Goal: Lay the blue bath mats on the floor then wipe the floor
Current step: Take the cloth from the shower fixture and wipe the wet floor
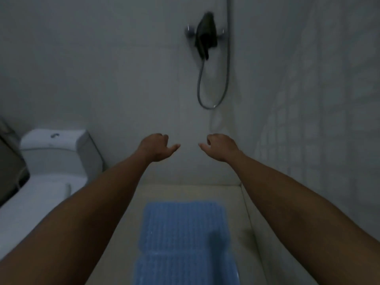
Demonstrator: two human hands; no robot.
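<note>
Two blue bath mats lie flat on the pale floor (244, 204) between my arms: the far mat (185, 225) near the back wall and a second mat (185, 270) overlapping its near edge at the bottom of the view. My left hand (157, 147) and my right hand (221, 146) are stretched out side by side in front of the back wall, well above the mats. Both have the fingers curled in and the thumbs pointing toward each other, and neither holds anything.
A white toilet (55, 161) stands at the left against the wall. A dark cloth (206, 36) hangs over the shower tap, with the hose (211, 85) looping below it. A tiled wall (318, 120) closes the right side.
</note>
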